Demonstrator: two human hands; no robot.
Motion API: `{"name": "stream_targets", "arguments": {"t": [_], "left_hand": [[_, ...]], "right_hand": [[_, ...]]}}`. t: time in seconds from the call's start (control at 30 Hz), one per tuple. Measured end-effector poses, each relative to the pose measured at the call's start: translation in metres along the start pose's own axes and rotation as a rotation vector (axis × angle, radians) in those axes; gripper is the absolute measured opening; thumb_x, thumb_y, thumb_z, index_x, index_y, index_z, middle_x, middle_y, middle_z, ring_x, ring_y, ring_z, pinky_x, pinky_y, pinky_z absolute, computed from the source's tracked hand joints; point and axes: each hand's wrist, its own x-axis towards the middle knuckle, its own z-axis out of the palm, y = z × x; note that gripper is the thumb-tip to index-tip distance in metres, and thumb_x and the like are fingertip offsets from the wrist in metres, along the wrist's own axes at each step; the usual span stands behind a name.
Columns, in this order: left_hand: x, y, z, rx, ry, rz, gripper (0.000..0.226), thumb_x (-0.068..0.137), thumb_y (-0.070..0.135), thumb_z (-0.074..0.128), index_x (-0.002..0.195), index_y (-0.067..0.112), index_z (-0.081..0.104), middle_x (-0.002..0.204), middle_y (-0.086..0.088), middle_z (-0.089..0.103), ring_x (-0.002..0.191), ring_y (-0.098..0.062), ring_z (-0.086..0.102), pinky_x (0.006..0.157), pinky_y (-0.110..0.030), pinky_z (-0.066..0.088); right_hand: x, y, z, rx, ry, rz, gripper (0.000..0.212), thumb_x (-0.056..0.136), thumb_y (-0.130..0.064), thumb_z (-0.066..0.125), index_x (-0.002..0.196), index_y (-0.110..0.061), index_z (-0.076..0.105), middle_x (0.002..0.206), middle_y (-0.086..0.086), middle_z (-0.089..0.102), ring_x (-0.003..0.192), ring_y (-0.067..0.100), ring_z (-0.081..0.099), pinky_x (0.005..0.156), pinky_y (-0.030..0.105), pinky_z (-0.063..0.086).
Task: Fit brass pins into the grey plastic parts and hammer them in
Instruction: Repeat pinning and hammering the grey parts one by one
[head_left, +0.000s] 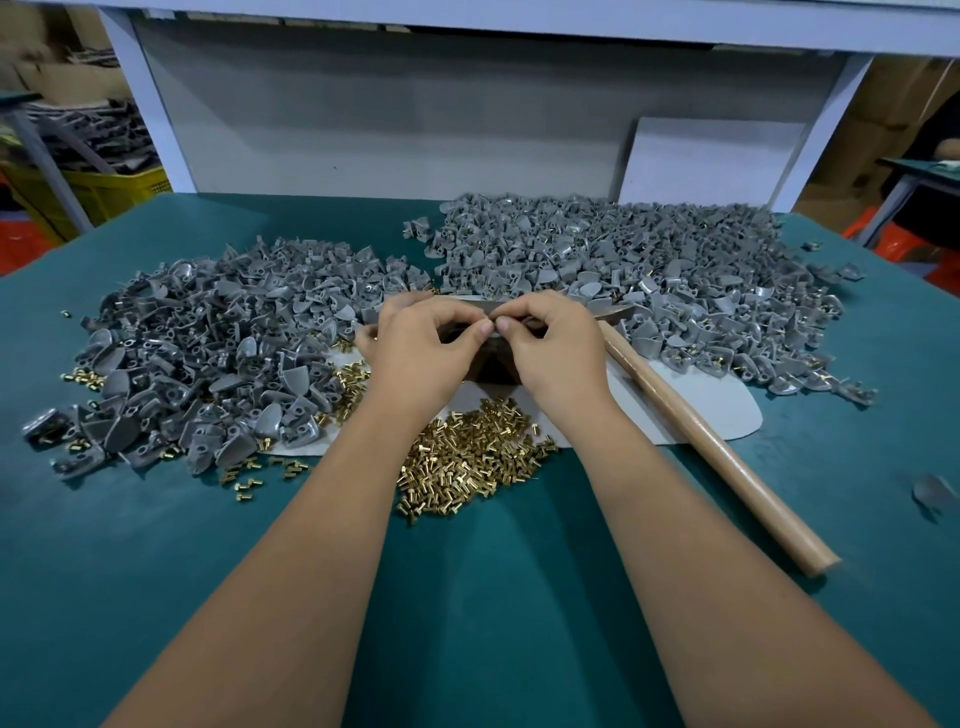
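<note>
Brass pins (470, 457) lie below both hands (488, 338) pinching one small part.

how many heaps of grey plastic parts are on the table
2: one heap of grey parts left of the hands, a larger heap behind and right of them. Stray parts lie around; some may be hidden.

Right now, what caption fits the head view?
Both hands, left hand and right hand, pinch a small piece together above the brass pins; hammer lies idle.

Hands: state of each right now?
Left hand: fingers curled, pinching something small, hidden.
Right hand: same, fingertips meeting the left's; item cannot be told.
</note>
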Motion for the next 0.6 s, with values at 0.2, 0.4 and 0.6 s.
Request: {"name": "stream_targets", "arguments": {"t": [0.2, 0.4, 0.6], "left_hand": [[0.001, 0.003, -0.003, -0.026, -0.028, -0.017, 0.009, 0.090, 0.039, 0.067, 0.084, 0.045, 0.065, 0.105, 0.023, 0.060, 0.127, -0.004, 0.032, 0.090, -0.029, 0.012], [-0.001, 0.005, -0.004, -0.010, -0.044, -0.014, 0.009, 0.089, 0.039, 0.067, 0.083, 0.045, 0.063, 0.102, 0.022, 0.055, 0.129, -0.008, 0.032, 0.092, -0.030, 0.011], [-0.003, 0.006, -0.002, 0.000, -0.025, -0.011, 0.007, 0.087, 0.037, 0.069, 0.084, 0.042, 0.065, 0.088, 0.033, 0.049, 0.125, -0.011, 0.032, 0.082, -0.024, 0.008]], "right_hand": [[-0.007, -0.005, -0.020, -0.016, 0.055, -0.003, 0.028, 0.094, -0.019, 0.057, 0.117, -0.033, 0.067, 0.109, -0.015, 0.066, 0.095, 0.003, 0.059, 0.080, 0.026, 0.051], [-0.011, 0.015, -0.073, -0.862, 0.132, 0.186, 0.022, 0.094, -0.029, 0.049, 0.082, -0.012, 0.058, 0.092, 0.010, 0.061, 0.083, 0.031, 0.054, 0.059, 0.029, 0.035], [-0.013, 0.010, -0.068, -0.916, -0.089, 0.310, 0.017, 0.094, -0.027, 0.054, 0.095, -0.011, 0.061, 0.088, 0.009, 0.058, 0.082, 0.029, 0.052, 0.064, 0.030, 0.035]]}}
